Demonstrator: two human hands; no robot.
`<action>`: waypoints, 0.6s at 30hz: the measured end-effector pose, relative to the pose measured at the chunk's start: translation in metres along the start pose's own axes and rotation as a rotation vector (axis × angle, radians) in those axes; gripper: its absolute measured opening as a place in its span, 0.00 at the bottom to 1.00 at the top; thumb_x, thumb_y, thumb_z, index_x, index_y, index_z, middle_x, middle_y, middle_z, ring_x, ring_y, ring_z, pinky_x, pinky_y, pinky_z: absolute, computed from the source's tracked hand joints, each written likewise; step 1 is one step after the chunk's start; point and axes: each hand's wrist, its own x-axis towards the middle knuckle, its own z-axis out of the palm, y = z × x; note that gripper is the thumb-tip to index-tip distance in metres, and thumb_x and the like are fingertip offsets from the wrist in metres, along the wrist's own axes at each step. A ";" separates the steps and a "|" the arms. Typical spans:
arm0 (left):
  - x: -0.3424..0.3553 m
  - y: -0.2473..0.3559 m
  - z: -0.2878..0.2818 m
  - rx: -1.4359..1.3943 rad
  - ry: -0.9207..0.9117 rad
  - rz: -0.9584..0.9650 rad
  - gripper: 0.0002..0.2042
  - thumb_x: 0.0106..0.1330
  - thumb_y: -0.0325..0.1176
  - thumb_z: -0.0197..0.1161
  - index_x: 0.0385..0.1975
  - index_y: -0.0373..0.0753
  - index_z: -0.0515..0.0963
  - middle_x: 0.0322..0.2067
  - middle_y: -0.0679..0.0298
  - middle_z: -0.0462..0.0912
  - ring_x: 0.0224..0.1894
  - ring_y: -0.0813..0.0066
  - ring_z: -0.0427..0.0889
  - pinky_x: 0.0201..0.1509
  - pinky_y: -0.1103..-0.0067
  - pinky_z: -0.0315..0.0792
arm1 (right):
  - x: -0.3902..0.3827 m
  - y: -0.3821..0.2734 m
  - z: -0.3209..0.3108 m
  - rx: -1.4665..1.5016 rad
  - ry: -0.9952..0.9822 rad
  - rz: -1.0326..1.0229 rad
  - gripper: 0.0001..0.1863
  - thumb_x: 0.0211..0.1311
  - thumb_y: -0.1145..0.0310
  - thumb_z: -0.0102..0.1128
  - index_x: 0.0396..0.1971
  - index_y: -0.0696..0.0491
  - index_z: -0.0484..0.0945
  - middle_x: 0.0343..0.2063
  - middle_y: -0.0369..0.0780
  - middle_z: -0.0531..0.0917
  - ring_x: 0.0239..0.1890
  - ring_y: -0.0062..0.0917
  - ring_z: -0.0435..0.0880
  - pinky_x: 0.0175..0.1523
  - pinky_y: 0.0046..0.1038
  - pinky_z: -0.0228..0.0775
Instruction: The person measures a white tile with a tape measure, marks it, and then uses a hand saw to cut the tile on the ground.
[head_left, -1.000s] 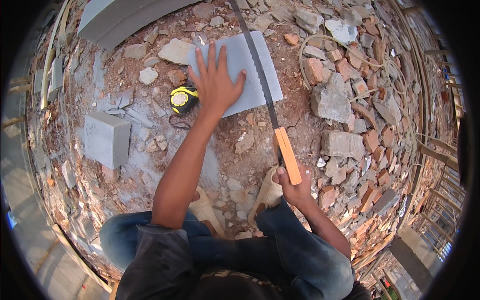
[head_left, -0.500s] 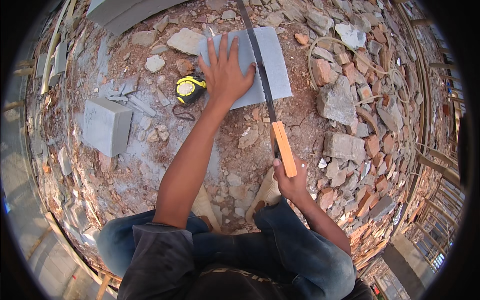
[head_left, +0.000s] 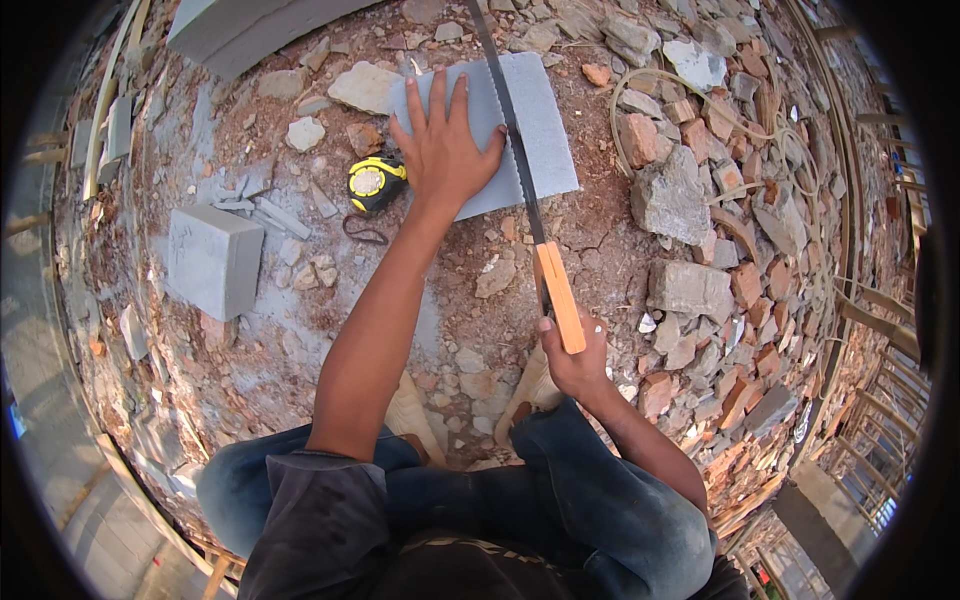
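Note:
My left hand (head_left: pixel 448 155) lies flat with its fingers spread on a grey block (head_left: pixel 546 130) on the ground. My right hand (head_left: pixel 577 360) is wrapped round the wooden handle of a hand saw (head_left: pixel 513 135). The saw's long toothed blade lies across the block's top, just right of my left thumb, and runs on past its far edge. How deep the blade sits in the block I cannot tell. A yellow and black tape measure (head_left: pixel 376 184) rests on the dirt left of the block, its dark wrist strap beside it.
A smaller grey block (head_left: pixel 215 258) stands at the left near some thin grey offcuts (head_left: pixel 277 216). One large grey block (head_left: pixel 240 35) lies at the far left. Broken bricks and stone rubble (head_left: pixel 680 200) cover the right side, with a loose pale hose (head_left: pixel 735 108) over them.
The saw handle has shifted very slightly to the left, the blade still across the block. My left hand keeps its place on the block. The whole view has shifted a little.

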 end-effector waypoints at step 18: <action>-0.001 0.002 -0.004 0.023 -0.010 0.037 0.29 0.60 0.51 0.64 0.64 0.61 0.73 0.74 0.57 0.54 0.77 0.44 0.42 0.70 0.36 0.42 | 0.004 -0.007 -0.005 0.066 -0.078 0.021 0.12 0.65 0.65 0.60 0.36 0.60 0.76 0.18 0.49 0.78 0.25 0.49 0.81 0.34 0.42 0.74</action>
